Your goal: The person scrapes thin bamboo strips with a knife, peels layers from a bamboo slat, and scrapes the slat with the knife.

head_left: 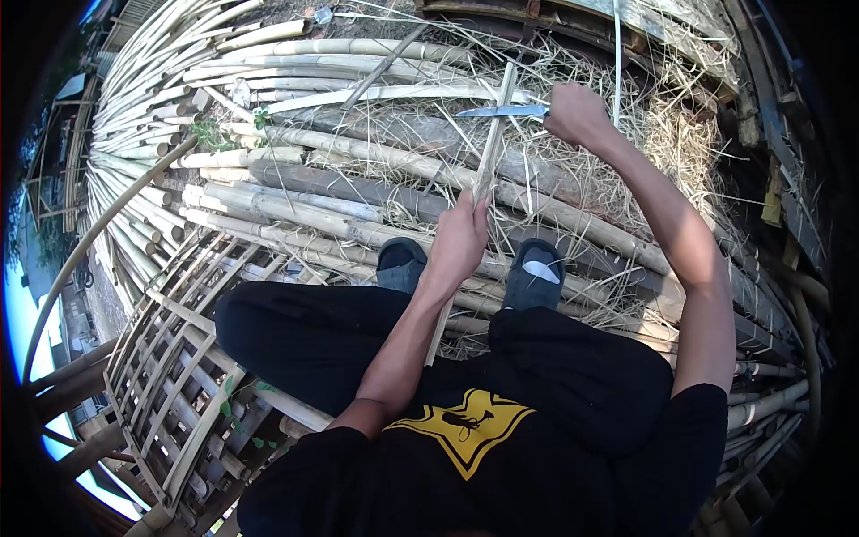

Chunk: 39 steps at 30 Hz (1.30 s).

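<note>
My left hand [460, 240] is closed around a bamboo strip [495, 143], which runs from my lap up past my fingers and points away from me. In my right hand [575, 116] I grip a knife by its handle, which my fingers hide. The knife blade [503, 111] points left and crosses the upper part of the strip. Whether the edge touches the strip or passes just over it, I cannot tell. Both hands are above my feet, in front of my bent knees.
Long bamboo poles [358, 159] lie side by side under and ahead of my feet. Thin shavings [662, 152] are heaped at the right. A lattice of bamboo slats [179, 358] stands at the lower left. Stacked poles [134, 179] spread out at the far left.
</note>
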Each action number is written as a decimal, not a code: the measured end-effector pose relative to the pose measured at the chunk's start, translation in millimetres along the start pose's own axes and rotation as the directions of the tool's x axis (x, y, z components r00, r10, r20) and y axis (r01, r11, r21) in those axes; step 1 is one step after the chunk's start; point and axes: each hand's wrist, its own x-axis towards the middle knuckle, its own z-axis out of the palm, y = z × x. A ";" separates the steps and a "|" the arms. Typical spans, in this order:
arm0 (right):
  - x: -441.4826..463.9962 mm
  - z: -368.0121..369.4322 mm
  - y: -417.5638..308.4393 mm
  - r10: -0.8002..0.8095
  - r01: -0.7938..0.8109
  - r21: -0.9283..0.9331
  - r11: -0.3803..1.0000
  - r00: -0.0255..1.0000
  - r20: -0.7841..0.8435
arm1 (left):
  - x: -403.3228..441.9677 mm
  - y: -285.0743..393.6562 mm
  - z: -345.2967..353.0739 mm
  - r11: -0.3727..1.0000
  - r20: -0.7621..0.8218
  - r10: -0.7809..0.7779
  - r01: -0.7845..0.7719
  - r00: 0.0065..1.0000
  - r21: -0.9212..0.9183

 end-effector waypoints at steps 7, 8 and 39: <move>20.4 -55.4 103.1 0.455 -0.408 0.218 0.886 0.857 -0.243 | -13.4 23.3 -15.6 0.990 0.093 0.001 0.012 0.996 -0.138; 14.1 -60.3 101.1 0.450 -0.392 0.268 0.880 0.869 -0.208 | -9.3 25.0 -14.7 0.991 0.080 0.021 -0.010 0.997 -0.135; -51.5 33.3 -42.2 -0.134 0.122 0.146 0.982 0.988 0.078 | -6.1 7.0 -5.7 0.997 0.005 -0.057 0.057 0.998 -0.046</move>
